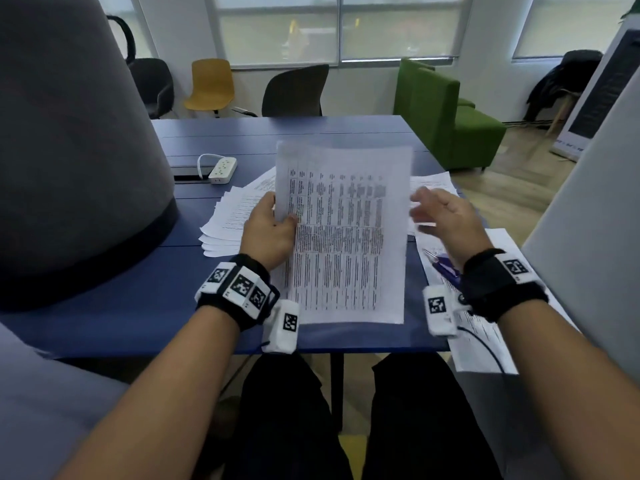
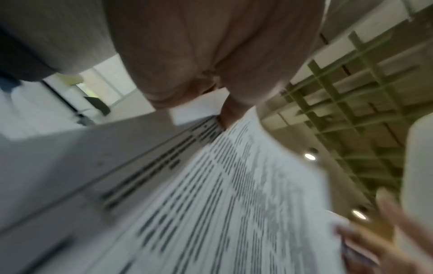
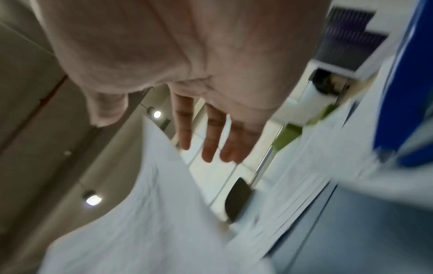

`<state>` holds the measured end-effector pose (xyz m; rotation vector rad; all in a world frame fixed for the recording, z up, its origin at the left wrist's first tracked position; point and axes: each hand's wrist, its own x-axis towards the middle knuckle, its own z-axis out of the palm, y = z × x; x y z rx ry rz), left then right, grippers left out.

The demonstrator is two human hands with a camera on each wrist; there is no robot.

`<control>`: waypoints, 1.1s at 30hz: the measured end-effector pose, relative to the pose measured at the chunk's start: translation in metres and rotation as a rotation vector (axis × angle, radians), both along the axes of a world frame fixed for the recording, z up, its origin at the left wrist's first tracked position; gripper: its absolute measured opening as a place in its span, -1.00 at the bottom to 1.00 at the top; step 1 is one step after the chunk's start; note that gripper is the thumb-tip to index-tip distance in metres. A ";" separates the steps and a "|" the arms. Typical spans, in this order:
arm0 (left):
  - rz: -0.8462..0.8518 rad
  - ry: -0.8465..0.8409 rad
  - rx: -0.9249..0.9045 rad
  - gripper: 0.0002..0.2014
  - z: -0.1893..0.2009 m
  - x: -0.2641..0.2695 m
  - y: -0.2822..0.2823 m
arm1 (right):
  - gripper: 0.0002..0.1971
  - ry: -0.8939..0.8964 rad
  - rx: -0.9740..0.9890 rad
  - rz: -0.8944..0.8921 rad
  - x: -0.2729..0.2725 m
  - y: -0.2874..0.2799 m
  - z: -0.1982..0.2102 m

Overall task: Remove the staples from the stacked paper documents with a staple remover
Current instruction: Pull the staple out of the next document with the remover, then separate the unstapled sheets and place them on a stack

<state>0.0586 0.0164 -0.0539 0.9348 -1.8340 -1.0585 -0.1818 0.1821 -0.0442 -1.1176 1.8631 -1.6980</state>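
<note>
My left hand (image 1: pixel 277 216) pinches the left edge of a printed paper document (image 1: pixel 343 237) and holds it up above the blue table (image 1: pixel 138 306). In the left wrist view the thumb grips the printed sheets (image 2: pixel 234 185). My right hand (image 1: pixel 429 213) hovers just off the document's right edge, fingers (image 3: pixel 208 133) straight and spread, holding nothing. The same document (image 3: pixel 152 213) shows white and blurred in the right wrist view. A blue-handled staple remover (image 1: pixel 445 266) lies on papers under my right wrist.
A fanned stack of papers (image 1: pixel 225 223) lies left of the held document, more sheets (image 1: pixel 481 341) at the right table edge. A white power strip (image 1: pixel 222 170) sits further back. A large grey rounded object (image 1: pixel 69 150) stands at the left; chairs and a green sofa (image 1: pixel 446 112) beyond.
</note>
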 end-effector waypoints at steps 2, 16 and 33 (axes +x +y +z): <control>0.017 -0.101 0.100 -0.79 -0.008 0.004 -0.009 | -0.42 0.485 0.503 -0.205 -0.029 0.001 -0.011; -0.156 -0.239 0.412 -0.72 -0.063 -0.002 0.003 | -0.68 0.833 1.128 -0.229 -0.065 0.011 -0.036; -0.166 -0.087 0.425 -0.57 -0.087 -0.008 0.009 | -0.94 -0.247 -0.348 -0.182 0.058 -0.108 0.007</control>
